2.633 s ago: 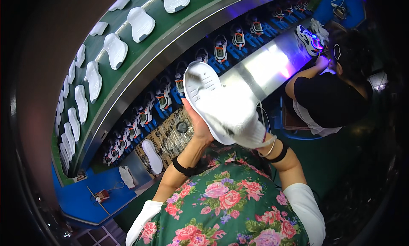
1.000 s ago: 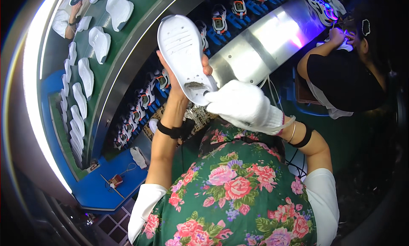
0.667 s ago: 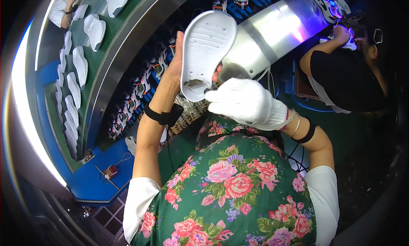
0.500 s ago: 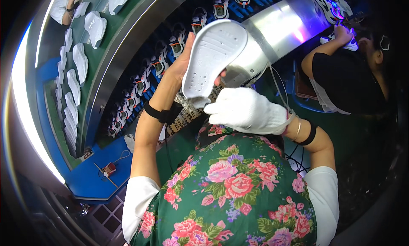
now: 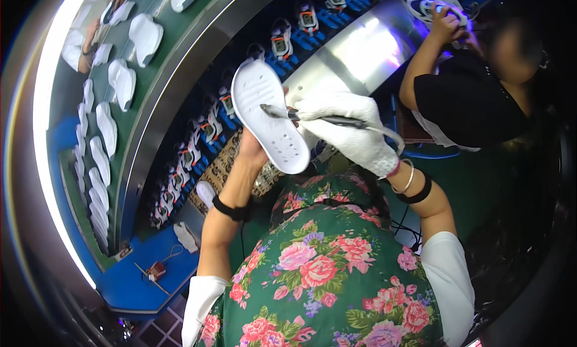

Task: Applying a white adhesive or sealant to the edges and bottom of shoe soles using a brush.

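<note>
My left hand (image 5: 251,147) grips a white shoe sole (image 5: 268,122) from underneath and holds it up in front of me, its inner face with small holes turned toward me. My right hand (image 5: 348,129), in a white glove, holds a thin grey tool (image 5: 312,116) with a cord. The tool's tip touches the sole's upper middle.
A curved green conveyor (image 5: 150,70) carries several white soles (image 5: 124,82) at the left. Beside it runs a row of shoes on blue holders (image 5: 207,127). A shiny metal surface (image 5: 354,49) lies ahead. A person in a black shirt (image 5: 463,100) works at the upper right.
The sole has turned in my left hand and come lower. My gloved right hand rose from below it and now presses the tool's tip onto the sole's inner face.
</note>
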### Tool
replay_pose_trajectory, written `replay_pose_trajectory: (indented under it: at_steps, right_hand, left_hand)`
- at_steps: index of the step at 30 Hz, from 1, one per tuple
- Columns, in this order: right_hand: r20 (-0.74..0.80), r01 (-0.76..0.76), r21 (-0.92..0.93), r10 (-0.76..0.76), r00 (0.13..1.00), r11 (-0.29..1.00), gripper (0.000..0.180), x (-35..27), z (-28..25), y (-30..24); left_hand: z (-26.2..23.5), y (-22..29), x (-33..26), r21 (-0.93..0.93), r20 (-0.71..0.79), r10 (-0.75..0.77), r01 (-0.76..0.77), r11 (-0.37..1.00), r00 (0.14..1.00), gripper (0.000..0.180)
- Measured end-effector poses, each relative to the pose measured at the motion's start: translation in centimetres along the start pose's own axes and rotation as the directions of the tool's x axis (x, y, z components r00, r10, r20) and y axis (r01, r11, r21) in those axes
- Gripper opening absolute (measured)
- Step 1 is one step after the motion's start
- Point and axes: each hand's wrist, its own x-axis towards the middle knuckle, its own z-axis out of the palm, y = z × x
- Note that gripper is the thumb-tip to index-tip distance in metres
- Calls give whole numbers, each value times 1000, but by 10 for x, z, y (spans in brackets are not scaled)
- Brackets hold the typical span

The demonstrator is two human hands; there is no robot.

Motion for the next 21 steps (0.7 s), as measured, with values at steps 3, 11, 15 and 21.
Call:
replay_pose_trajectory:
  at_steps: [3,11,15,21]
  right_hand:
    - [30,32,-52,-31,999,998,16,-2,-2,11]
    - [157,313,-349,-274,949,883,18,-13,-5,1]
    - [81,297,-291,-285,955,910,19,-16,0,-7]
    - [-36,218,-292,-238,971,931,21,2,-12,-12]
  left_hand:
    - [-19,-15,-6,-44,16,-142,143,989,990,59]
    - [0,-7,-25,-406,-108,-203,143,902,973,62]
    - [4,-10,-25,-447,-59,-228,178,877,972,68]
    - [50,-11,-14,-508,227,-42,155,847,973,76]
